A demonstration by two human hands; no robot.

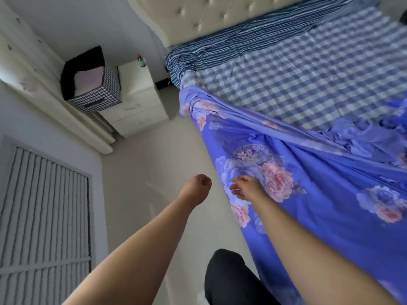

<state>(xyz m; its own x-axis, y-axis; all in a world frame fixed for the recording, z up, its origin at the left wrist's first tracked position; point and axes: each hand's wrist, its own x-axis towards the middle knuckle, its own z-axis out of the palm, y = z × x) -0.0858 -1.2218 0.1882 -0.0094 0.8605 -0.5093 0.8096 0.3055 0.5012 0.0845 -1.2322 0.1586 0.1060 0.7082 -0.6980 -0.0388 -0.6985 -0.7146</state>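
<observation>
A purple-blue floral sheet [319, 172] lies across the near part of the bed and hangs down its left side. My right hand [247, 187] reaches over the hanging edge of the sheet, fingers loosely curled, and seems to touch the cloth at a large flower print. My left hand [198, 187] is a curled fist over the floor, just left of the sheet's edge, holding nothing I can see. Beyond the floral sheet, a blue and white checked cover [308, 69] and a dark striped sheet [242, 38] lie over the mattress.
A cream tufted headboard [220, 12] stands behind the bed. A white nightstand [136, 102] with a small bottle [141, 60] sits left of it, and a patterned storage box [92, 84] stands beside it. Pale floor [158, 172] runs along the bed. A ribbed grey panel [44, 216] stands at left.
</observation>
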